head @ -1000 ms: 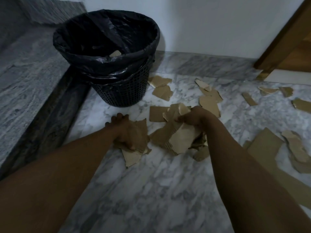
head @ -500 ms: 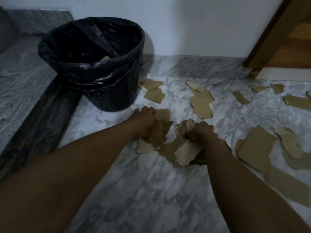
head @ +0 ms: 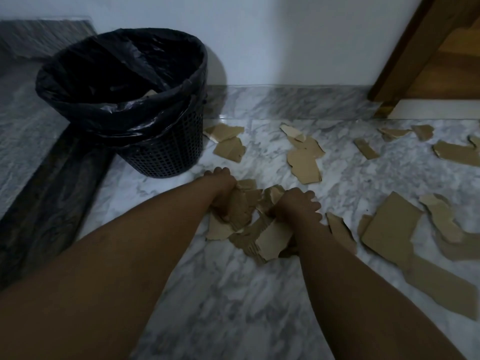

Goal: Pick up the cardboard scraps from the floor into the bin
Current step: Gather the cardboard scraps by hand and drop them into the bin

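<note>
Torn brown cardboard scraps [head: 271, 239] sit heaped on the grey-veined marble floor [head: 220, 294], just in front of the black mesh bin [head: 166, 154] lined with black plastic. The right hand [head: 296, 207] and left hand [head: 220, 188] each curl round pieces of the heap; more scraps lie right of the bin.

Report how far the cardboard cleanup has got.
Done: one scrap shows inside the bin. In hand: the left hand and right hand each grip a bunch of scraps, low by the floor. Left: most of it, with loose scraps beside the bin, mid-floor, near the door, and the large pieces at right.
</note>
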Tool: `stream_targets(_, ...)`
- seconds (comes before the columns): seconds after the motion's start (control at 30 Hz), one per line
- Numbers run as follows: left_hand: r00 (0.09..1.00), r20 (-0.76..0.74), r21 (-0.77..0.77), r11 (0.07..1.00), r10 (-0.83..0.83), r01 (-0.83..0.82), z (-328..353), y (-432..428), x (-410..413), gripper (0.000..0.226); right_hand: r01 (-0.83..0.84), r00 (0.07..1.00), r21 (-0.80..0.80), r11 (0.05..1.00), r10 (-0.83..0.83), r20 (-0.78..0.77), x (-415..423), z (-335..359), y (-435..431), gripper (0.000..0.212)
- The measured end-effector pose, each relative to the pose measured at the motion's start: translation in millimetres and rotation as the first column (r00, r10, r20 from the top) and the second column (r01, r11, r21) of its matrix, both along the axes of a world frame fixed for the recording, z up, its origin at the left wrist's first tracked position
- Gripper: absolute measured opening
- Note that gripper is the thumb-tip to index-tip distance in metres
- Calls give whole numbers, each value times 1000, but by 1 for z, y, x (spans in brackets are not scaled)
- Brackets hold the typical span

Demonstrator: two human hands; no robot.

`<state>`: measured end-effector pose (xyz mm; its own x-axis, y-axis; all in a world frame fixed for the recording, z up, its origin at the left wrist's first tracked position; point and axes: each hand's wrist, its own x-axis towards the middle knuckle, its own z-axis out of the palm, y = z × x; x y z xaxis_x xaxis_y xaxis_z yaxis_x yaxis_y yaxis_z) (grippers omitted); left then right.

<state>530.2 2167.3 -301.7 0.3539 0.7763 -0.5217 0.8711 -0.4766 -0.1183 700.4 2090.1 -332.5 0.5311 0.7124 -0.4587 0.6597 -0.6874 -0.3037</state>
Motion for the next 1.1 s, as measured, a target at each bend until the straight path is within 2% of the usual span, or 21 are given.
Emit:
stream_targets(0.07,997,49,16,998,54,-55,-1,-4,-4,70,33,999,1,999,-33,-38,-5,-1,1,58)
stream_targets(0.17,999,21,159,987,33,-36,-6,-13,-12,59,125,987,49,991,-119,-111,-10,-4,1,43)
stream_targets(0.27,999,48,234,972,11,-22,-7,-24,-19,60,-5,998,77,997,9,-58,-16,-7,-8,37)
stream_targets(0.3,997,67,255,966,25,-41,-4,-28,-20,57,-36,999,116,993,37,-5,-19,-5,-13,38)
stream_targets(0.37,987,111,235,962,113,-137,3,-38,-23,54,-118,986,350,929,68,151,-29,1,-25,37)
stream_targets(0.4,976,138,194,961,171,-196,5,-43,-25,58,-136,987,438,889,82,141,-30,5,-31,40)
stream_targets(0.43,957,177,146,955,231,-258,6,-49,-29,61,-113,993,419,901,115,21,-29,13,-35,48)
stream_targets(0.5,899,291,74,929,328,-363,3,-60,-39,60,-58,963,252,966,121,-242,-19,26,-40,77)
stream_targets(0.53,862,344,47,910,373,-412,-1,-66,-44,60,-34,952,199,979,92,-291,-12,31,-44,86)
stream_targets(0.63,754,416,-16,833,508,-553,-8,-87,-54,62,-17,966,106,994,44,-256,5,39,-63,89)
stream_targets(0.77,657,466,-77,767,592,-637,-6,-108,-64,64,-109,989,-20,994,106,-107,-4,27,-109,87)
stream_targets(0.8,656,460,-77,763,598,-642,-6,-112,-65,67,-90,991,8,996,91,-96,-9,23,-116,84)
stream_targets(0.93,666,455,-58,766,591,-640,-9,-129,-69,67,41,973,53,998,-27,-230,-28,19,-131,78)
stream_targets(1.1,683,461,-42,782,567,-621,-15,-151,-80,61,41,954,-24,999,-46,-295,-42,24,-136,86)
